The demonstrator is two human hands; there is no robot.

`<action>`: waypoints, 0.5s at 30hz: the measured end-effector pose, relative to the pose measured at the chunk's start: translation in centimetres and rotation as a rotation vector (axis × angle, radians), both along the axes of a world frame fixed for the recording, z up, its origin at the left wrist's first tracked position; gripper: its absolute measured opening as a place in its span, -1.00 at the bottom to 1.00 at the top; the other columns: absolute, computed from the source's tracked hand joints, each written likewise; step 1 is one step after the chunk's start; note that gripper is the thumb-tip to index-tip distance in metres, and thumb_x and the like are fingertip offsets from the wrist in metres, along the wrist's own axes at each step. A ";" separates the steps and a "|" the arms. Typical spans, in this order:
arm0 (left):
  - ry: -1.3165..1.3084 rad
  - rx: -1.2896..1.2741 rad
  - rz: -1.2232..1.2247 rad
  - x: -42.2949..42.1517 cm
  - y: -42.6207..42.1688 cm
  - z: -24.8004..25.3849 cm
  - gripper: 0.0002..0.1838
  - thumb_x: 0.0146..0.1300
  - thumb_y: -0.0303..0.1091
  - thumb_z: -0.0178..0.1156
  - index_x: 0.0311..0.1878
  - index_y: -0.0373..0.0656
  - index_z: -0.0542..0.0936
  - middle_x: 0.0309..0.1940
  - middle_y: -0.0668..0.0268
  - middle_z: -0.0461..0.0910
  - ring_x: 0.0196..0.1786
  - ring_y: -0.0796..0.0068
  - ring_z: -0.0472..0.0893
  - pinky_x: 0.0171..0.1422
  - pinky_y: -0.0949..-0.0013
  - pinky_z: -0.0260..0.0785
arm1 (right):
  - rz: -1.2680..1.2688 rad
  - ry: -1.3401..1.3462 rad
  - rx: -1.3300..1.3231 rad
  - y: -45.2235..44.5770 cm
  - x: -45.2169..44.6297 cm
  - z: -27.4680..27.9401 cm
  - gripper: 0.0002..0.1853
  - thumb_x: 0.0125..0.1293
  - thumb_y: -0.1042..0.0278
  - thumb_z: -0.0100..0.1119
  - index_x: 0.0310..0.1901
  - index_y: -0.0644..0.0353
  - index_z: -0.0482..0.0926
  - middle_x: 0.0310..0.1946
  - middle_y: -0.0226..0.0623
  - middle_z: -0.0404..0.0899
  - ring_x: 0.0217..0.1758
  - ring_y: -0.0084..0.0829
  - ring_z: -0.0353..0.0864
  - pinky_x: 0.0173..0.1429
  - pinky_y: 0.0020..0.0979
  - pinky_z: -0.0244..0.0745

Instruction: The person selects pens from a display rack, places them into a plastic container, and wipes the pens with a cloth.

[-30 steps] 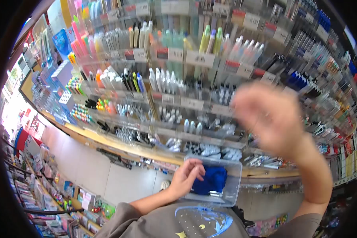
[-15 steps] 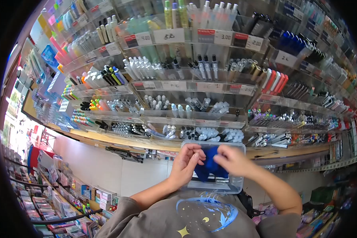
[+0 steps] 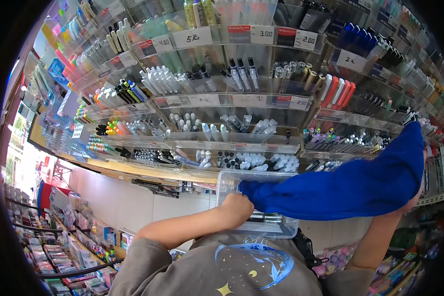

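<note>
A blue cloth [image 3: 340,190] is stretched out sideways in front of me, wide at its right end and bunched narrow at its left. My left hand [image 3: 238,209] is closed in a fist at the narrow end, over a clear plastic box [image 3: 292,230]. Far to the right, my right hand [image 3: 407,206] grips the wide end; most of its fingers are behind the cloth. Inside the box lie a few pens [image 3: 265,217], partly covered by the cloth and my left hand.
Tiered clear racks [image 3: 232,144] full of pens and markers rise ahead, with price labels [image 3: 191,38] along them. A wooden shelf edge [image 3: 113,172] runs below the racks. Packed merchandise [image 3: 49,246] stands at lower left, and a black strap [image 3: 306,250] hangs beside the box.
The cloth was bunched small between both hands over the box; now it is pulled out long. My right hand has moved far right with one end, while my left hand has closed on the other.
</note>
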State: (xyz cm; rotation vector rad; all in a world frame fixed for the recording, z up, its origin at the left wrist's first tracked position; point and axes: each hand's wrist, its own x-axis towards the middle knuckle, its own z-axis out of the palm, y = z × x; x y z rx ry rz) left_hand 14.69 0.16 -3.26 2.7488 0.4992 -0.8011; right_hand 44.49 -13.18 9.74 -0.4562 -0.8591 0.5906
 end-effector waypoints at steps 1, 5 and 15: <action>0.106 0.052 -0.072 0.4 0.0 -0.3 -0.75 0.03 -0.40 0.08 -0.20 -0.26 0.54 -0.26 0.13 0.54 -0.16 0.21 0.55 -0.20 0.27 0.44 | 0.059 0.059 -0.004 0.1 -0.4 0.4 -0.55 0.37 0.24 -0.31 0.21 0.30 0.18 0.11 0.00 0.32 0.12 -0.16 0.38 0.25 -0.12 0.21; 0.191 0.147 -0.124 1.3 -0.8 -1.8 -0.67 0.02 -0.37 0.08 -0.14 -0.34 0.51 -0.25 0.06 0.54 -0.15 0.20 0.54 -0.24 0.27 0.45 | 0.096 0.066 0.029 -0.6 0.4 1.8 -0.55 0.36 0.21 -0.29 0.19 0.30 0.21 0.09 -0.01 0.34 0.11 -0.17 0.39 0.24 -0.14 0.22; 0.133 -0.034 0.054 3.7 -1.2 -3.1 -0.64 0.07 -0.45 0.09 -0.07 -0.45 0.36 -0.20 -0.01 0.56 -0.15 0.20 0.60 -0.22 0.23 0.46 | 0.256 0.108 -0.129 1.7 -3.7 1.3 -0.54 0.36 0.14 -0.24 0.13 0.33 0.29 0.06 -0.05 0.38 0.08 -0.20 0.42 0.21 -0.17 0.27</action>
